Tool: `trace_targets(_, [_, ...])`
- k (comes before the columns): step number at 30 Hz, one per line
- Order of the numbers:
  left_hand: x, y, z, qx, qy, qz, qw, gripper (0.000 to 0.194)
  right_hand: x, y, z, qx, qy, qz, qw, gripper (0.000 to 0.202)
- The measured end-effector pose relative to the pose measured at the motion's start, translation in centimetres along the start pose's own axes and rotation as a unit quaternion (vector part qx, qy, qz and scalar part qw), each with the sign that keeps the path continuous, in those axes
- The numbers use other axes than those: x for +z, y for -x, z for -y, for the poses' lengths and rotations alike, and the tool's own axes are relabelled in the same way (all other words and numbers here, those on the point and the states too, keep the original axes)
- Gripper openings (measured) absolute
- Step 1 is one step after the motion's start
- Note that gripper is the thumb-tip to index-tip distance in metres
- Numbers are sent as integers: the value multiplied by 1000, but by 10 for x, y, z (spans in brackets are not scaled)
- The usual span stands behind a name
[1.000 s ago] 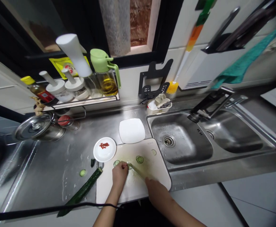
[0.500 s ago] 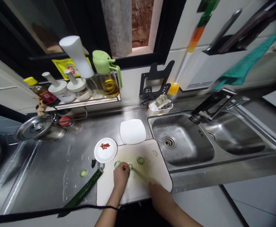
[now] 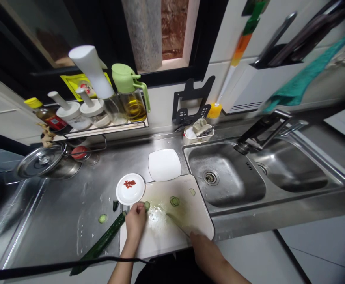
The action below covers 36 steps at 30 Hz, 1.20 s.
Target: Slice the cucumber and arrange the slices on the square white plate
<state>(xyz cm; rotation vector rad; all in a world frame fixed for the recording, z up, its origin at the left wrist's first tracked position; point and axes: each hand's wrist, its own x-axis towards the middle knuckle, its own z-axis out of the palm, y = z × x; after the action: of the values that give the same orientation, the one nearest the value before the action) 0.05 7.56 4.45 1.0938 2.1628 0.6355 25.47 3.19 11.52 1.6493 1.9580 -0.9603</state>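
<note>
My left hand [image 3: 136, 220] is closed at the left part of the white cutting board [image 3: 148, 242]. At its fingertips is a cucumber slice [image 3: 147, 205]; whatever else lies under the fingers is hidden. My right hand [image 3: 204, 246] grips a knife [image 3: 178, 225] at the board's front right, its blade slanting left over the wet surface. A small stack of cucumber slices [image 3: 174, 201] lies near the middle of the board, and a single slice [image 3: 192, 192] near the far right corner. Left of the board, a long cut cucumber [image 3: 101, 242] rests partly under my left wrist's side.
Behind the board stand a round plate [image 3: 130, 196] with red pieces and a square white plate [image 3: 164, 165]. A cucumber slice [image 3: 102, 218] and a dark green end piece [image 3: 115, 205] lie on the steel counter. To the right is a double sink [image 3: 228, 177]. A black cable [image 3: 71, 263] crosses in front.
My left hand has moved left across the board, along with the slice by its fingers. The knife in my right hand has shifted slightly right, away from the left hand.
</note>
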Motion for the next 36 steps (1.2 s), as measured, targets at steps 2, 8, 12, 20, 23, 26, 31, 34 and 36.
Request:
trace_targets(2, [-2, -2, 5, -2, -15, -6, 1000, 23, 1, -1, -1, 2, 2, 10, 1000, 52])
trace_targets(8, [11, 1, -9, 114, -37, -31, 992, 31, 7, -3, -4, -10, 8, 3, 1000, 50])
trace_targets(12, [37, 4, -42, 198, -15, 84, 977, 29, 8, -3, -2, 4, 8, 7, 1000, 49])
trace_targets(20, [74, 4, -82, 222, -124, 205, 945, 22, 6, 0, 1, 10, 13, 4, 1000, 48])
trace_targets(23, [77, 4, -84, 224, -130, 203, 944, 21, 5, 0, 1, 14, 12, 4, 1000, 47])
trace_targets(26, [79, 4, -84, 227, -124, 207, 943, 20, 2, 1, 3, 18, 17, 8, 1000, 48])
trace_targets(31, [81, 3, -88, 224, -147, 209, 940, 17, -5, 3, 5, 22, 14, 20, 999, 48])
trace_targets(34, [81, 1, -91, 235, -165, 219, 933, 18, -6, 3, 6, 21, 10, 19, 1000, 49])
trace_targets(36, [80, -1, -93, 239, -175, 230, 927, 18, -5, 3, 5, 20, 9, 16, 1000, 49])
